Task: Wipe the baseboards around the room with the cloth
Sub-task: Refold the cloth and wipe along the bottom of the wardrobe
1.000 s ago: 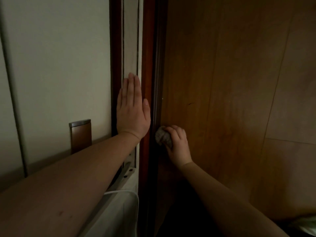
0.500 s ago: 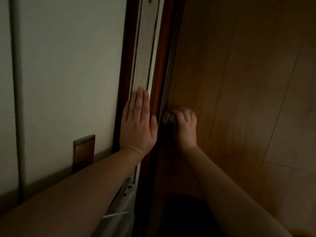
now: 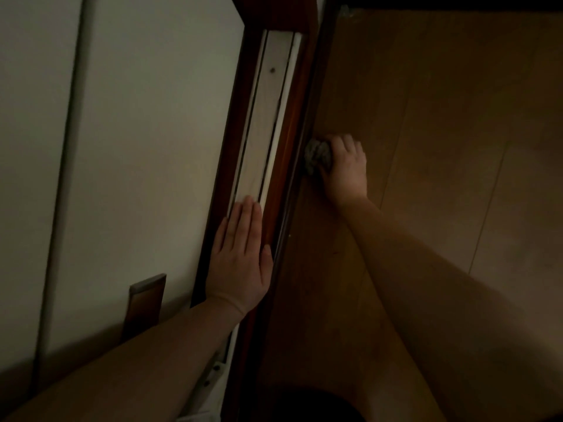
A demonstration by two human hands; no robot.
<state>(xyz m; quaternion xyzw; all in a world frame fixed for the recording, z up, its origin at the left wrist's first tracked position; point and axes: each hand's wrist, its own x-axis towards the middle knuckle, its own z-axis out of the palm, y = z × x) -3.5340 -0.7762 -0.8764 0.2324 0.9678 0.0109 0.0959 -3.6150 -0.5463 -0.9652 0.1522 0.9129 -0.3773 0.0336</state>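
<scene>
Right hand (image 3: 344, 169) grips the crumpled grey cloth (image 3: 318, 156), pressed against the dark reddish-brown wooden baseboard (image 3: 300, 141) where it meets the floor. Left hand (image 3: 240, 257) lies flat, fingers straight, bracing above. Recommend firm, continuous contact along the edge.

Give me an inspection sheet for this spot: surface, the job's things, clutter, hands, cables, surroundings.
Surface: wooden floor, bare, dim light.
Job's things: grey cloth, bunched, pressed against the dark baseboard where it meets the floor.
Clutter: nothing seen.
Hands: right hand grips the cloth; left hand lies flat, fingers straight, on the door frame.
Cables: nothing seen.
Surroundings: pale wall left of the frame; a small brown block stands against it; screwed white metal fitting at the frame's near end; far corner of the floor too dark to judge.
</scene>
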